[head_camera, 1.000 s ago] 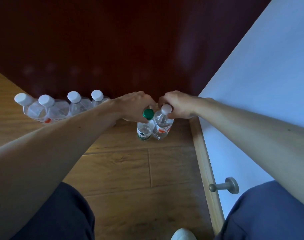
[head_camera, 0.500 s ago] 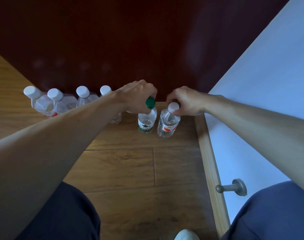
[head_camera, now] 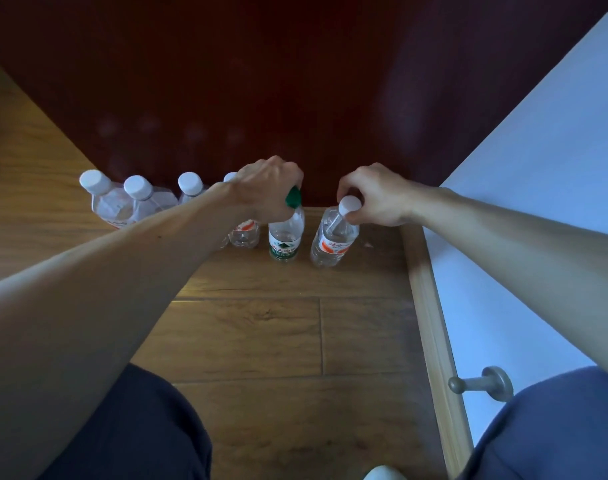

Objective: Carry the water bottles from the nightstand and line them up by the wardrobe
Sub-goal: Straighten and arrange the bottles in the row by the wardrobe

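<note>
- My left hand [head_camera: 268, 188] grips the green-capped bottle [head_camera: 286, 233], clear with a green label, upright on the floor [head_camera: 247, 334] by the wardrobe [head_camera: 261, 81].
- My right hand [head_camera: 375, 195] pinches the white-capped bottle [head_camera: 333, 237] with an orange label, beside it.

Clear glossy plastic bottles [head_camera: 333, 237]; wood-grain plank floor [head_camera: 261, 327], satin sheen; dark red wardrobe panel [head_camera: 261, 81], glossy, reflective; matt metal doorstop [head_camera: 482, 382]

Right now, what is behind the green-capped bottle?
The dark red wardrobe stands behind the green-capped bottle. The left hand grips its cap and hides the neck.
</note>
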`<state>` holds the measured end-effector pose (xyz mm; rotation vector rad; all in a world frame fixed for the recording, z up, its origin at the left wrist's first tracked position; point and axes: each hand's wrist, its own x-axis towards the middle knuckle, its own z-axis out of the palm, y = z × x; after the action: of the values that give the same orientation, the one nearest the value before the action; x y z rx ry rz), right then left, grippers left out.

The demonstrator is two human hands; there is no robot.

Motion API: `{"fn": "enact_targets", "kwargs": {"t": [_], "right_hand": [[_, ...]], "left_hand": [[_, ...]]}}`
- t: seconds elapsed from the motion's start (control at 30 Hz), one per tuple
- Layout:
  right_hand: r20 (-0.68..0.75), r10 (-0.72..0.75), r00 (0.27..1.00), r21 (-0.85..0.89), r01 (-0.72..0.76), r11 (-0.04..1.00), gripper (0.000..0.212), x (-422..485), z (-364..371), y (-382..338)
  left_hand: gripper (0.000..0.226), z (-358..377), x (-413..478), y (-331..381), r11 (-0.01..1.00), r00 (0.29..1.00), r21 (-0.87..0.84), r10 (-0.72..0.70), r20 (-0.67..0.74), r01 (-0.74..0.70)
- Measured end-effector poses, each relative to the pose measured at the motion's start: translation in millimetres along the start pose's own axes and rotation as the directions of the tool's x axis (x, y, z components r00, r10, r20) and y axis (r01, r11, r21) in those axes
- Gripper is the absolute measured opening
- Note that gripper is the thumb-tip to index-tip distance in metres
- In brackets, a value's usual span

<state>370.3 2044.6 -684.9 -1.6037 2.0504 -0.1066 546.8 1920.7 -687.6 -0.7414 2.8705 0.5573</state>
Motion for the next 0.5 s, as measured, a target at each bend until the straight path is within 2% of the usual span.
{"fn": "enact_targets", "kwargs": {"t": [0.37, 0.5], "right_hand": [[-0.181, -0.024, 0.983, -0.01, 0.022, 1.0, 0.019, 20.5, 3.1, -25.6], [-0.181, -0.053, 0.982, -0.002, 0.053, 0.999, 0.022, 26.4, 6.0, -35.6]], "left_hand": [[0.02, -9.5, -14.8, -10.9, 0.999, 0.999, 0.013, -0.044, -0.028, 0.044], [0.02, -13.3, -24.2, -14.3, 0.998, 0.998, 0.028, -0.061, -0.033, 0.062]]}}
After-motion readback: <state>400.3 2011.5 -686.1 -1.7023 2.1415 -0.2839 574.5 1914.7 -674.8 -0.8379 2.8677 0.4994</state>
